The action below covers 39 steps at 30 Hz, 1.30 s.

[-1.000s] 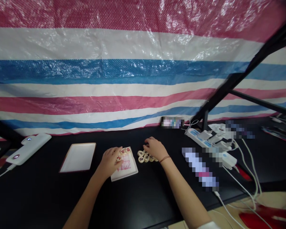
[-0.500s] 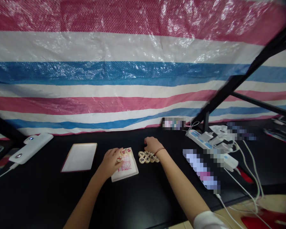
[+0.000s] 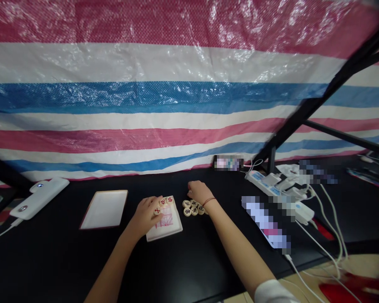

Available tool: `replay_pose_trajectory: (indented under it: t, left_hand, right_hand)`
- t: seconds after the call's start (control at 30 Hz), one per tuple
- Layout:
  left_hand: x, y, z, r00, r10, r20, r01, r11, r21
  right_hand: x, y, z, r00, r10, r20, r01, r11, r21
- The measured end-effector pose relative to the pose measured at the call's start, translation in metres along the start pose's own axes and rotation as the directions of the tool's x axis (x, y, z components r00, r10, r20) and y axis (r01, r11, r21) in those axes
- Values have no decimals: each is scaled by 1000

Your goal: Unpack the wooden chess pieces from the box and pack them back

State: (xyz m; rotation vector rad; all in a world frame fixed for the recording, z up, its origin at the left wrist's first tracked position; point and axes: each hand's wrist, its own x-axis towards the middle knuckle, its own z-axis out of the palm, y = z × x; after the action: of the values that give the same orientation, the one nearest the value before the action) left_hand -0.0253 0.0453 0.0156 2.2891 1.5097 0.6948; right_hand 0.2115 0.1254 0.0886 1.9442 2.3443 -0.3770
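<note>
Left hand: your fingers [image 3: 148,213] curve over the 10 o'clock edge of the white tray [image 3: 164,230], beside red-marked discs [image 3: 163,202]; I cannot tell whether they pinch one.
Right hand: yours [image 3: 199,193] curls at 1 o'clock of the dark-marked discs [image 3: 194,211], fingertips hidden, so its grip is unclear.
Red-marked discs: toward the tray's 12 o'clock side; a left-hand nudge could shift them.
Dark-marked discs: on the bench [image 3: 164,269], tray's 2 o'clock; your dipping wrist could scatter them.
</note>
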Motion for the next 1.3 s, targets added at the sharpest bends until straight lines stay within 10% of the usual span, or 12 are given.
replay_pose_trajectory:
  t: [0.2,0.37,0.8,1.0,1.3]
  left_hand:
    - [5,19,-9,983,39,-178,-38,999,9]
    - [5,33,-11,984,30,-175,-54,989,-137]
    - [7,31,-26,935,-73,-347,11,984,-177]
    - [6,38,-19,984,39,-175,-50,997,-61]
    - [7,45,-15,995,79,55,-86,984,158]
  right_hand:
    - [-22,-17,-3,985,-121,-121,145,967,208]
    - [-44,-41,18,925,-299,-235,375,607,700]
    - [-37,-33,41,957,-11,-289,286,189,939]
    - [-34,-21,42,946,156,-285,262,151,953]
    - [-47,-29,42,930,-3,-367,351,295,889]
